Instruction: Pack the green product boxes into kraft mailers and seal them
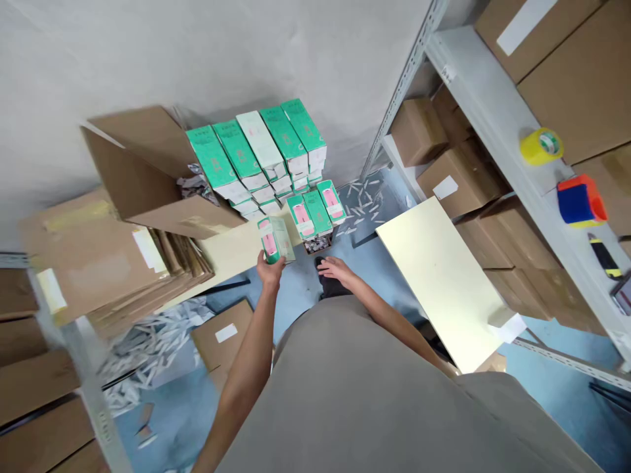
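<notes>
My left hand is closed around a small green box with a pink window, held upright in front of me. Just beyond it stands a low stack of the same green boxes, and behind that a taller stack of green and white boxes against the wall. My right hand hangs open, fingers spread, holding nothing, close to the low stack and above a dark shoe.
An open cardboard carton lies left on flattened cartons. A pale board leans to the right. A metal shelf holds a yellow tape roll, a tape dispenser and brown boxes. Paper scraps litter the blue floor.
</notes>
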`<state>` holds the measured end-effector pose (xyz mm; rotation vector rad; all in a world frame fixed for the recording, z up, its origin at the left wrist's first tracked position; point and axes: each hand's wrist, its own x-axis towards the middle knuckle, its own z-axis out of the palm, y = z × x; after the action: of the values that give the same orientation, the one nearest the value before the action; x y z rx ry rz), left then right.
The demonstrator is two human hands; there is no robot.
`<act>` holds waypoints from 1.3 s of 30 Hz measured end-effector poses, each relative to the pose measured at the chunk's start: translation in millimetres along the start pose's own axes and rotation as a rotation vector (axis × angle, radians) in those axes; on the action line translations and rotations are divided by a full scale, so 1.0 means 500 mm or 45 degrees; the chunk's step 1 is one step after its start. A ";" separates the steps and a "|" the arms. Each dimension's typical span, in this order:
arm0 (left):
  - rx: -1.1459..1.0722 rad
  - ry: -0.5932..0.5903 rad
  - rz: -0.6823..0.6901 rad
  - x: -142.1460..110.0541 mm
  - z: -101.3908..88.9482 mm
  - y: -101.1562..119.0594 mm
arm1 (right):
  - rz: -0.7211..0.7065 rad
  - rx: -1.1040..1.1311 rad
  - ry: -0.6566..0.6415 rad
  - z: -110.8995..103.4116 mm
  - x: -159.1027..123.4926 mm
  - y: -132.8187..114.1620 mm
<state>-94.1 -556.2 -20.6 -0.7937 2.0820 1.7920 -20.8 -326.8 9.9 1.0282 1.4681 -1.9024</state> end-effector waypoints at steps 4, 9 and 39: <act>-0.226 0.073 0.057 -0.116 -0.029 -0.034 | -0.251 -0.020 -0.014 -0.028 -0.054 0.038; -0.337 -0.324 0.092 -0.223 -0.001 -0.021 | -0.779 -0.327 0.089 -0.097 -0.128 0.079; 0.671 -1.741 -0.073 -0.380 0.778 0.242 | -0.887 0.521 0.562 -0.688 -0.246 0.102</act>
<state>-63.3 -126.7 107.6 0.4525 1.3470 1.0402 176.0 -15.9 39.3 1.2923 1.9071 -2.6744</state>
